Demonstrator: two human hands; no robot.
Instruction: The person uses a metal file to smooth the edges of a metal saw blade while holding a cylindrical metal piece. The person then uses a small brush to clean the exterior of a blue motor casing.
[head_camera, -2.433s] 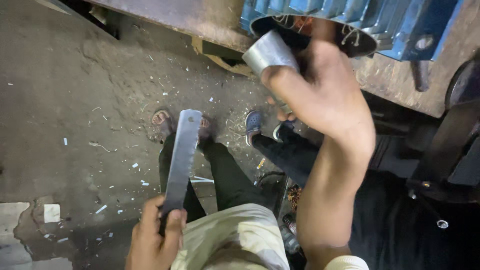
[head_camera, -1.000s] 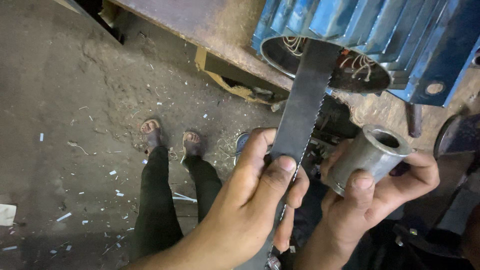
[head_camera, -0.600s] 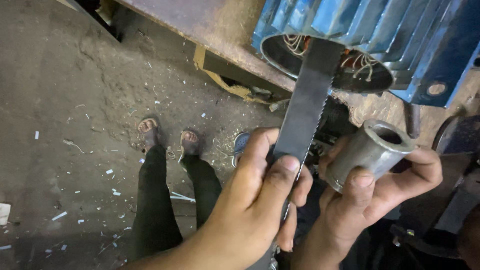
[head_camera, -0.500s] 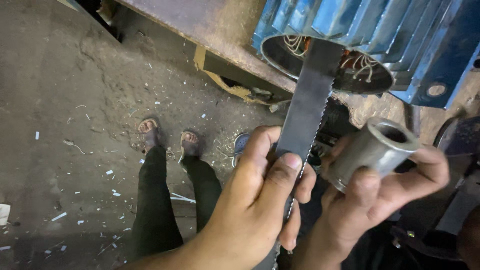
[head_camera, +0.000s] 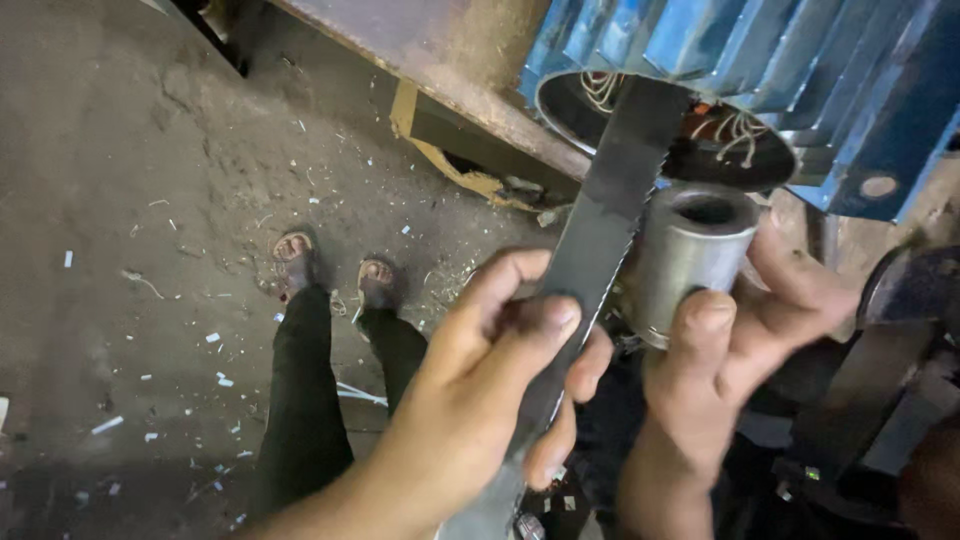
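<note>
Head view, looking down. Left hand (head_camera: 490, 350) grips a flat toothed steel blade (head_camera: 600, 230) about its lower middle: thumb pressed on the broad face, fingers wrapped behind, closed firmly on it. The blade runs up and to the right, its top end in front of the open end of a blue finned motor housing (head_camera: 800, 60), where copper windings (head_camera: 735, 130) show; I cannot tell whether the blade touches the housing. Teeth run along the right edge, facing the sleeve. Right hand (head_camera: 740, 340) holds a short grey metal sleeve (head_camera: 690, 260), bore facing up, thumb on the front wall and fingers curled round the back, clamped on it. Sleeve and blade sit just beside each other, perhaps touching at the toothed edge. Judgement: the sleeve is thick-walled, so likely heavy for its bulk, rigid, smooth and somewhat slippery if oily; best held round the outer wall as now, not by the rim. The blade looks thin, springy along its length, stiff across; safest held by the flat faces and plain edge, away from the teeth. Below: concrete floor (head_camera: 130, 250) littered with white scraps, the person's dark trousers (head_camera: 300, 400), sandalled feet (head_camera: 295, 250).
</note>
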